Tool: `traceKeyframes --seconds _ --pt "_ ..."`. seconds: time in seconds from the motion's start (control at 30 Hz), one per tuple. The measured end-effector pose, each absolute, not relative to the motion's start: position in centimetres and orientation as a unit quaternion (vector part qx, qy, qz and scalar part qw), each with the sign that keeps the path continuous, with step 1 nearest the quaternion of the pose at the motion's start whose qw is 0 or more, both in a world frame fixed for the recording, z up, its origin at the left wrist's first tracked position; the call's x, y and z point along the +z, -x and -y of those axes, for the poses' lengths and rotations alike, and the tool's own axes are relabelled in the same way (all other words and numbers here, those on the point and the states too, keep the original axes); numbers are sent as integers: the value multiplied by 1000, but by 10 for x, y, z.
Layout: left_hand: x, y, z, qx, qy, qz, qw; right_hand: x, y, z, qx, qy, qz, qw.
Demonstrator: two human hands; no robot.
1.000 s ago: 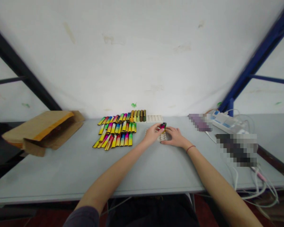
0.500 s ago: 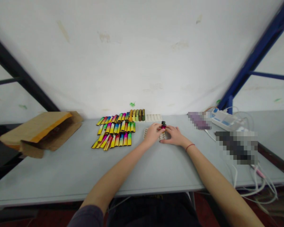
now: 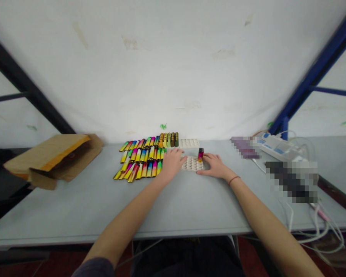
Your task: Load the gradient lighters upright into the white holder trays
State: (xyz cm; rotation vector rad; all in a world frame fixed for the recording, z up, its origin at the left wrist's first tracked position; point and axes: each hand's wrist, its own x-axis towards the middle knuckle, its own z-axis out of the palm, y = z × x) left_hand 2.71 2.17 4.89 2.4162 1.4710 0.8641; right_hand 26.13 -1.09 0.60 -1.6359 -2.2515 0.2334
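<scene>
A shiny pink-and-gold lighter (image 3: 200,155) with a dark top stands upright at the back right corner of a white tray with holes (image 3: 192,164). Beside it rests my right hand (image 3: 216,167), thumb and fingers apart around the tray's right end, holding nothing. My left hand (image 3: 173,163) hovers over the tray's left side and the right end of the rainbow-coloured metallic sleeves (image 3: 142,155), which lie in three rows. Its fingers are stretched out and hold nothing visible.
Behind the sleeves stands a block of upright gold-coloured sleeves (image 3: 168,139), with a second white tray (image 3: 189,143) to its right. An opened brown paper package (image 3: 54,156) lies at the left. A power strip (image 3: 279,149), white cables (image 3: 317,227) and pixelated objects occupy the right side.
My left hand has let go of the lighter and moved left towards the sleeves. The lighter now stands by itself in the tray. My right hand stays beside it.
</scene>
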Motion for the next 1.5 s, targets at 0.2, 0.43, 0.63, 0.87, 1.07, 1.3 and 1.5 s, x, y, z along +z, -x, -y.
traceKeyframes --seconds 0.2,0.43,0.63,0.87,1.07,1.3,1.5 --pt "63 20 -24 136 -726 -668 -91 7 -262 12 85 581 791 170" --pt "56 17 -31 125 -741 -652 -100 7 -263 12 81 578 794 170" --pt "56 14 -29 154 -735 -657 -68 6 -265 11 76 577 796 166" --pt "60 20 -44 413 -664 -597 179 4 -265 10 74 572 799 173" --pt "65 9 -37 528 -426 -416 605 6 -273 7 87 552 807 190" --pt "64 -7 -21 521 -385 -360 671 8 -277 6 106 534 813 208" --pt "57 -16 -13 473 -414 -339 700 6 -276 6 105 530 811 225"
